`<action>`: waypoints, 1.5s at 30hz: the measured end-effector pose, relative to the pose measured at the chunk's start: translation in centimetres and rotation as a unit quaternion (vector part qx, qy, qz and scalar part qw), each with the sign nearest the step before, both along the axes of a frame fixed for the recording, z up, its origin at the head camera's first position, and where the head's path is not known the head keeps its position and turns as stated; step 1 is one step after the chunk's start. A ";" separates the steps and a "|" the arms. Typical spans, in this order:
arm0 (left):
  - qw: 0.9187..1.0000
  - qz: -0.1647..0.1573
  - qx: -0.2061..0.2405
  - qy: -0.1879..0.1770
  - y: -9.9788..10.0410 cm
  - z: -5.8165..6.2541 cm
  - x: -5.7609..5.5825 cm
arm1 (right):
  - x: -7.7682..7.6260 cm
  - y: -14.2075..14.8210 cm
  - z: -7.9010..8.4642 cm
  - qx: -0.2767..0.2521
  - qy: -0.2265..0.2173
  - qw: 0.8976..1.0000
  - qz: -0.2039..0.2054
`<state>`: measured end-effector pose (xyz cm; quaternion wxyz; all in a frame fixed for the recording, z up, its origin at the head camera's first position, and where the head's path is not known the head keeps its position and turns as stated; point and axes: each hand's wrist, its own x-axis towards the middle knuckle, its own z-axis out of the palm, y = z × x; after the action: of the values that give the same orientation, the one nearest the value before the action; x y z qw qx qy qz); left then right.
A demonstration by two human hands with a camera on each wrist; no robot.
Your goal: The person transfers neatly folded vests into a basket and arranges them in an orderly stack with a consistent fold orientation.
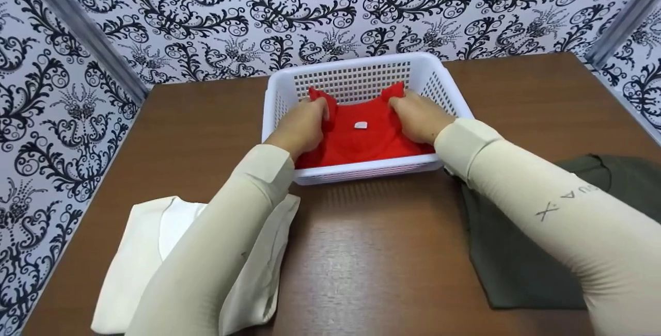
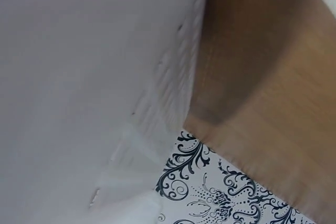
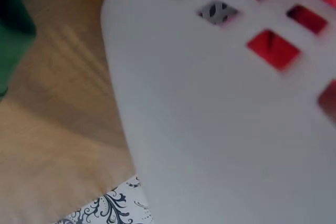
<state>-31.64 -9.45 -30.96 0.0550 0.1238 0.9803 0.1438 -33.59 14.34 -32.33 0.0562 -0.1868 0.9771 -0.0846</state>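
Note:
A red garment (image 1: 361,142) with a small white label at its neckline lies inside a white plastic basket (image 1: 356,166) with a grid of holes. My left hand (image 1: 303,125) pinches the garment's left shoulder between thumb and fingers. On the other side, my right hand (image 1: 419,115) grips the right shoulder in the same way. Both hands reach over the front rim into the basket. The left wrist view is mostly filled by the basket's pale wall (image 2: 94,77); the right wrist view shows its holed side (image 3: 210,93) close up, red cloth behind the holes.
A cream folded garment (image 1: 137,253) lies on the brown table (image 1: 351,253) at the left, partly under my left sleeve. A dark green folded garment (image 1: 521,258) lies at the right, under my right forearm. A patterned wall (image 1: 330,11) stands right behind the table.

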 end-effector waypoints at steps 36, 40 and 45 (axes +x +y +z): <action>0.994 0.002 -0.103 -0.038 -0.7 -1.9 -0.2 | 0.5 -0.2 0.9 0.122 -0.150 0.981 0.021; 0.993 -0.006 -0.111 -0.025 -0.5 -2.3 -0.3 | 0.6 -0.1 0.7 0.123 -0.149 0.981 0.025; 0.991 -0.018 -0.131 -0.004 -0.3 -2.6 -0.1 | 0.7 0.2 0.2 0.118 -0.141 0.983 0.027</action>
<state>-31.76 -9.74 -33.59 0.0776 0.1325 0.9880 0.0136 -32.88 14.57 -32.18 0.2171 -0.1916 0.9571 0.0076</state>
